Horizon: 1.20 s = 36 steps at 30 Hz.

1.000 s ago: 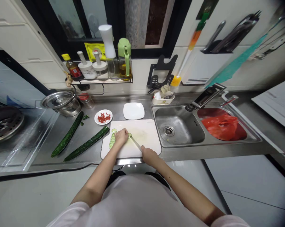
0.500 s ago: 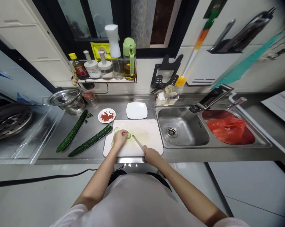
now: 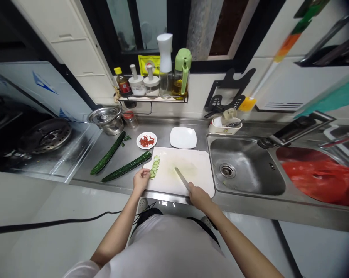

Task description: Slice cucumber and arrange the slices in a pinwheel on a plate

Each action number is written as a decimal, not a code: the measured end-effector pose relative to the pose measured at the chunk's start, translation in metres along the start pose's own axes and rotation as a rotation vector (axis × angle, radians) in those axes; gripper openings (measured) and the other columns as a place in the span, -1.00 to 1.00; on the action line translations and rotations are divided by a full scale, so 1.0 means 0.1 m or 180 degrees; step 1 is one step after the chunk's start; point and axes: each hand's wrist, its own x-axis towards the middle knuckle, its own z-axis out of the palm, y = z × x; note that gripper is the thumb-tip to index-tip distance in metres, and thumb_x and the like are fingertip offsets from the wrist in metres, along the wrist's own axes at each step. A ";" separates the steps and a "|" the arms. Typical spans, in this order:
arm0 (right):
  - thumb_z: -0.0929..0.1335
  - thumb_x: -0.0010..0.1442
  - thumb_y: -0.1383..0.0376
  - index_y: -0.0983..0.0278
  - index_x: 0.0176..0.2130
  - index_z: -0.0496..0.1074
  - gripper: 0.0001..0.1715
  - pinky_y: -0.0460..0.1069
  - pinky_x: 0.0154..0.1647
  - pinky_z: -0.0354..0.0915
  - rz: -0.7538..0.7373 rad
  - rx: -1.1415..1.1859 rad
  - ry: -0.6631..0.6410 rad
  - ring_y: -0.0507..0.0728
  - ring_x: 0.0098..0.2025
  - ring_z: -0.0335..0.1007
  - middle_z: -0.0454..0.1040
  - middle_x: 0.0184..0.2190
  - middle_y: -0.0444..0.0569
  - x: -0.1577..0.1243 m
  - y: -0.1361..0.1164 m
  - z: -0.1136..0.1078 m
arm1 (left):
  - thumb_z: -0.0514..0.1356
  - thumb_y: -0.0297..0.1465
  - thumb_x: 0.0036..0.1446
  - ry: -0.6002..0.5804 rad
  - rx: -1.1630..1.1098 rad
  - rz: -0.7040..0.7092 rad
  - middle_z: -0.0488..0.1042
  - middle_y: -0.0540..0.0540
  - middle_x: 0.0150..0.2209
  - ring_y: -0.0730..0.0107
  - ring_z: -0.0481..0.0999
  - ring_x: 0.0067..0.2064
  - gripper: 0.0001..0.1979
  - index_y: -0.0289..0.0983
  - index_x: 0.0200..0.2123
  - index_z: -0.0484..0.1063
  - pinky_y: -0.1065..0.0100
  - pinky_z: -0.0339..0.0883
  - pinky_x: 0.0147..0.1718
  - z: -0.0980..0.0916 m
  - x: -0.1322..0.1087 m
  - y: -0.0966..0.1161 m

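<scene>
On the white cutting board (image 3: 177,187), a row of overlapping cucumber slices (image 3: 155,166) lies along the left side. My left hand (image 3: 141,180) is at the board's left edge, beside the near end of this row. Its fingers are bunched together, and whether a slice is between them is hidden. In my right hand (image 3: 200,196) is a knife (image 3: 182,178), gripped by the handle, its blade low over the middle of the board and pointing away to the left. Two long cucumbers, one farther left (image 3: 109,152) and one nearer the board (image 3: 127,167), rest on the steel counter.
Behind the board are a plate of chopped red pieces (image 3: 147,146) and a white square plate (image 3: 183,144). To the right is a sink (image 3: 246,154) with a red bag (image 3: 319,177) in its second basin. A lidded pot (image 3: 106,119) stands back left, near a seasoning rack (image 3: 154,99).
My left hand has moved leftward from the single slice it held near the knife to the row's near end. The knife stays in my right hand. My view has turned left.
</scene>
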 end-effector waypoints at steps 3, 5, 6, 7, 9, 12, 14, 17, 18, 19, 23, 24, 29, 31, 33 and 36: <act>0.13 0.25 0.46 0.31 -0.03 0.21 -0.70 -0.04 -0.37 0.06 0.0004 0.0005 0.0018 0.18 -0.18 0.44 0.49 -0.24 0.14 0.01 0.01 0.01 | 0.16 -0.32 0.06 -0.0021 0.0235 -0.0078 0.57 -0.06 -0.35 0.43 0.53 -0.34 -0.73 -0.28 -0.18 0.50 0.41 0.36 -0.26 0.00 -0.09 0.00; 0.12 0.25 0.46 0.32 -0.02 0.21 -0.69 -0.04 -0.37 0.06 -0.0022 0.0022 0.0041 0.18 -0.19 0.44 0.49 -0.25 0.14 0.02 0.01 0.01 | 0.17 -0.33 0.06 0.0026 0.0486 -0.0133 0.58 -0.03 -0.33 0.42 0.53 -0.32 -0.75 -0.24 -0.18 0.51 0.38 0.34 -0.22 0.00 -0.13 0.03; 0.12 0.26 0.46 0.33 -0.01 0.22 -0.68 -0.04 -0.37 0.07 -0.0032 0.0034 0.0049 0.18 -0.19 0.44 0.49 -0.24 0.15 0.01 0.00 0.01 | 0.17 -0.34 0.06 0.0055 0.0602 -0.0148 0.58 -0.01 -0.33 0.41 0.53 -0.31 -0.76 -0.22 -0.19 0.52 0.37 0.33 -0.20 -0.01 -0.15 0.05; 0.12 0.26 0.47 0.33 0.00 0.22 -0.67 -0.04 -0.37 0.07 -0.0032 0.0046 0.0046 0.18 -0.19 0.44 0.48 -0.24 0.15 0.01 0.00 0.00 | 0.16 -0.35 0.06 0.0079 0.0703 -0.0152 0.57 0.00 -0.34 0.40 0.53 -0.31 -0.76 -0.20 -0.19 0.52 0.35 0.31 -0.18 -0.01 -0.16 0.07; 0.12 0.25 0.47 0.33 0.00 0.22 -0.66 -0.04 -0.35 0.09 0.0001 0.0060 0.0022 0.17 -0.19 0.43 0.48 -0.24 0.15 0.00 -0.01 -0.02 | 0.15 -0.36 0.07 0.0102 0.0885 -0.0141 0.57 0.03 -0.36 0.38 0.53 -0.30 -0.77 -0.17 -0.20 0.52 0.29 0.26 -0.12 -0.03 -0.18 0.11; 0.14 0.25 0.47 0.33 0.00 0.22 -0.67 -0.04 -0.34 0.10 0.0049 0.0046 -0.0016 0.17 -0.19 0.44 0.48 -0.24 0.15 -0.02 -0.03 -0.04 | 0.13 -0.38 0.07 0.0082 0.1166 -0.0148 0.57 0.04 -0.38 0.33 0.53 -0.27 -0.76 -0.14 -0.20 0.52 0.22 0.19 -0.05 -0.04 -0.21 0.16; 0.14 0.25 0.46 0.32 -0.01 0.22 -0.69 -0.04 -0.34 0.10 0.0049 0.0033 -0.0016 0.18 -0.19 0.44 0.48 -0.23 0.15 -0.02 -0.04 -0.05 | 0.13 -0.38 0.07 0.0070 0.1363 -0.0166 0.57 0.02 -0.37 0.27 0.53 -0.23 -0.76 -0.13 -0.19 0.52 0.20 0.16 -0.04 -0.05 -0.22 0.18; 0.13 0.26 0.46 0.32 -0.03 0.22 -0.71 -0.04 -0.36 0.08 0.0037 0.0032 -0.0011 0.18 -0.18 0.44 0.49 -0.23 0.16 -0.01 -0.03 -0.03 | 0.12 -0.39 0.08 0.0063 0.1644 -0.0159 0.59 -0.02 -0.34 0.20 0.51 -0.16 -0.76 -0.13 -0.20 0.53 0.19 0.13 -0.05 -0.05 -0.23 0.21; 0.12 0.26 0.46 0.32 -0.04 0.22 -0.71 -0.04 -0.36 0.07 0.0033 0.0032 -0.0008 0.19 -0.18 0.45 0.49 -0.23 0.16 -0.01 -0.02 -0.02 | 0.12 -0.39 0.08 0.0060 0.1725 -0.0139 0.59 -0.03 -0.33 0.19 0.50 -0.14 -0.76 -0.12 -0.20 0.53 0.19 0.12 -0.06 -0.05 -0.23 0.22; 0.12 0.26 0.46 0.32 -0.04 0.22 -0.71 -0.04 -0.37 0.06 0.0029 0.0031 0.0006 0.19 -0.18 0.45 0.49 -0.23 0.16 0.00 -0.02 -0.01 | 0.12 -0.39 0.08 0.0058 0.1797 -0.0116 0.59 -0.04 -0.33 0.17 0.50 -0.12 -0.76 -0.12 -0.20 0.53 0.18 0.12 -0.06 -0.05 -0.24 0.23; 0.13 0.26 0.46 0.32 -0.03 0.23 -0.70 -0.04 -0.38 0.05 -0.0019 0.0057 0.0103 0.19 -0.19 0.45 0.50 -0.24 0.15 0.02 0.01 0.05 | 0.12 -0.38 0.07 0.0075 0.1932 -0.0073 0.59 -0.05 -0.29 0.16 0.48 -0.09 -0.76 -0.11 -0.20 0.52 0.18 0.11 -0.07 -0.04 -0.26 0.23; 0.13 0.26 0.45 0.32 -0.03 0.23 -0.71 -0.04 -0.38 0.05 -0.0022 0.0071 0.0106 0.20 -0.19 0.45 0.50 -0.24 0.15 0.03 0.02 0.06 | 0.12 -0.37 0.08 0.0079 0.1925 -0.0070 0.59 -0.05 -0.28 0.16 0.48 -0.10 -0.76 -0.11 -0.20 0.52 0.18 0.11 -0.07 -0.04 -0.26 0.22; 0.12 0.28 0.42 0.33 -0.04 0.24 -0.72 -0.03 -0.36 0.05 -0.0038 0.0230 0.0133 0.19 -0.20 0.44 0.50 -0.23 0.15 0.02 0.06 0.05 | 0.09 -0.37 0.11 0.0131 0.1863 0.0006 0.58 -0.08 -0.20 0.14 0.47 -0.08 -0.74 -0.11 -0.18 0.52 0.17 0.13 -0.08 0.00 -0.27 0.17; 0.12 0.29 0.41 0.33 -0.06 0.25 -0.74 -0.04 -0.34 0.04 -0.0069 0.0330 0.0166 0.17 -0.21 0.43 0.49 -0.22 0.14 0.01 0.09 0.05 | 0.10 -0.37 0.10 0.0189 0.1833 0.0073 0.56 -0.10 -0.17 0.12 0.46 -0.06 -0.74 -0.12 -0.16 0.51 0.16 0.13 -0.08 0.01 -0.28 0.16; 0.13 0.29 0.38 0.32 -0.10 0.26 -0.77 -0.05 -0.34 0.03 -0.0116 0.0481 0.0265 0.14 -0.22 0.42 0.48 -0.24 0.10 0.01 0.14 0.06 | 0.10 -0.36 0.09 0.0255 0.1799 0.0150 0.55 -0.10 -0.15 0.09 0.45 -0.04 -0.73 -0.12 -0.15 0.51 0.15 0.14 -0.07 0.03 -0.29 0.17; 0.15 0.29 0.31 0.30 -0.13 0.27 -0.81 -0.08 -0.35 0.02 -0.0010 0.0782 0.0541 0.12 -0.26 0.39 0.47 -0.31 0.03 0.04 0.26 0.10 | 0.09 -0.35 0.10 0.0283 0.1727 0.0282 0.54 -0.10 -0.14 0.10 0.44 -0.05 -0.74 -0.12 -0.16 0.51 0.14 0.15 -0.07 0.05 -0.30 0.21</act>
